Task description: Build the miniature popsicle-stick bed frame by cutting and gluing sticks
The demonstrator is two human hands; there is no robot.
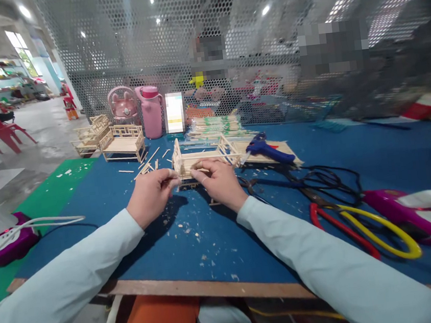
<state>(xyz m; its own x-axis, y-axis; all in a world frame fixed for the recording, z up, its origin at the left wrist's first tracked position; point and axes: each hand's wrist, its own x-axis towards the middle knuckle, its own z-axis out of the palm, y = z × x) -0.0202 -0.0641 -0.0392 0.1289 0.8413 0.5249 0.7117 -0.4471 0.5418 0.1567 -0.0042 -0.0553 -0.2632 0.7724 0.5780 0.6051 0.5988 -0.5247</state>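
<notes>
Head view shows both hands (152, 195) (221, 181) pinched narrow, grip unclear, at a pale, open-railed miniature wooden bench (201, 156).

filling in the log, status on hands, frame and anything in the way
Left hand pinched at frame's left end. Right hand at its near side, grip unclear. Glue gun close on frame's right, loose sticks left.

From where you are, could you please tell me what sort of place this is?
Probably a craft workshop: the blue glue gun, packed thin sticks and miniature stick-built bench suggest it.
</notes>
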